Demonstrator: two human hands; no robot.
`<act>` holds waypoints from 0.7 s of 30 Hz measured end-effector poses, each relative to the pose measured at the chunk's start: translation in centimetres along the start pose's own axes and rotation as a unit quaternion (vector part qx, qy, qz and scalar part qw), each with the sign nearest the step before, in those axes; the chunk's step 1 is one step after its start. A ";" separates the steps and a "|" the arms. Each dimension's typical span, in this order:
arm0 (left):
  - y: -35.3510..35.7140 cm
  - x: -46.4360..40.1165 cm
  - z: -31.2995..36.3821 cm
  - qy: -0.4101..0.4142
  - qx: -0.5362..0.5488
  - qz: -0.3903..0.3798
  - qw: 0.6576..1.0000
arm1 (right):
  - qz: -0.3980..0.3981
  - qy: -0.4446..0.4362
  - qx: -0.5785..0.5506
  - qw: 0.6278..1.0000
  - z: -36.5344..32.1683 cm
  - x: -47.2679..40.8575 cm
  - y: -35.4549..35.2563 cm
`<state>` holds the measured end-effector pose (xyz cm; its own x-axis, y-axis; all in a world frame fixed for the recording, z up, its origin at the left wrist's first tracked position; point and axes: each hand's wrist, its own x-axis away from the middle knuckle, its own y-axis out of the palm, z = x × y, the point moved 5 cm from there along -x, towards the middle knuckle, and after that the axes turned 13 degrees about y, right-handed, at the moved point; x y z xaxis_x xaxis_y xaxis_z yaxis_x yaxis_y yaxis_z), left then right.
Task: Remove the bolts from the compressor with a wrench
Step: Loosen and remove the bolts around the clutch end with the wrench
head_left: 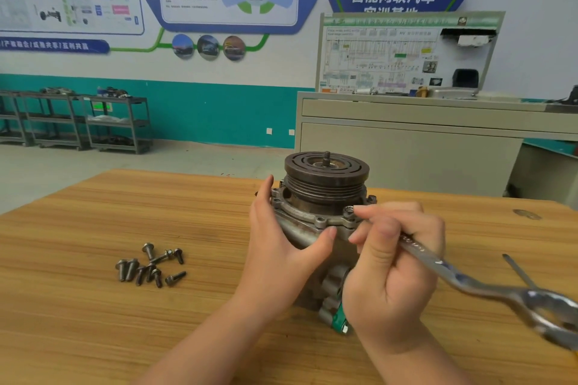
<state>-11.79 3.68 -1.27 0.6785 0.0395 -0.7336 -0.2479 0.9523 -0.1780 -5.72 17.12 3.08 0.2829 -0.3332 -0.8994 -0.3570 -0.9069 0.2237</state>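
Note:
A grey metal compressor (316,206) with a dark grooved pulley on top stands upright on the wooden table (93,306). My left hand (281,247) grips its body from the left, thumb on the flange rim. My right hand (394,262) grips a silver wrench (463,281). The wrench's ring end sits on a bolt (348,210) at the flange's right front, with my index finger stretched along the shaft. The open end points toward the lower right. Several loose bolts (150,266) lie in a heap on the table to the left.
A thin metal rod (517,269) lies on the table at the right. A green tag (339,319) hangs at the compressor's lower end. Beyond the table stand a grey training bench (406,141) with a wiring board and metal shelf carts (115,125) along the far wall.

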 end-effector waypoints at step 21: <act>0.0 -0.1 0.0 -0.009 0.002 -0.014 1.000 | 0.071 0.178 -0.098 0.976 1.7 -3.6 -2.5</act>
<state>-11.88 3.63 -1.23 0.6972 0.0176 -0.7167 -0.2255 0.9543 -0.1960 -7.31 21.04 5.08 0.5475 -0.4958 -0.6741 -0.2469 -0.8654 0.4360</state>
